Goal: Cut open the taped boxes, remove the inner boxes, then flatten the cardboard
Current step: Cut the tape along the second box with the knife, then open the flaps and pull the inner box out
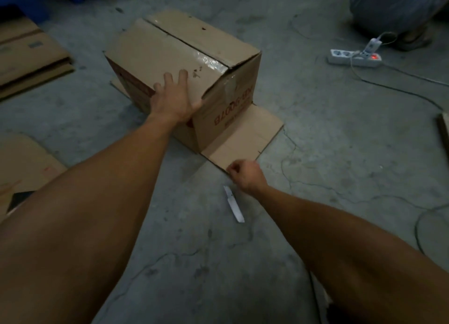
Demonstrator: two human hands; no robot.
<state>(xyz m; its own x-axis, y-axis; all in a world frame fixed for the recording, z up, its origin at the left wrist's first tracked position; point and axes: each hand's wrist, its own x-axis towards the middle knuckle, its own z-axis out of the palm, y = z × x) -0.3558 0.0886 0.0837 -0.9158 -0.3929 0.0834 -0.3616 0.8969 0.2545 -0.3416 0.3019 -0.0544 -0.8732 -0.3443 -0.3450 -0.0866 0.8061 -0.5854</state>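
**One head-worn view, looking forward and down at the floor**

You have a single wide-angle view, worn on your head and tilted down over both forearms toward the concrete floor [328, 129]. Your left hand [173, 97] and right hand [246, 174] reach away from the lens, so the cardboard box [170, 53] sits near mid-frame, close in. The edges take in flattened cardboard [26, 53] at far left and a power strip [353, 57] at upper right. No second view shares this scene.

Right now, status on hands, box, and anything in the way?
Left hand flat on the cardboard box, fingers spread. Right hand closed at the edge of the floor flap. Knife lying on the floor beside the right hand, untouched.
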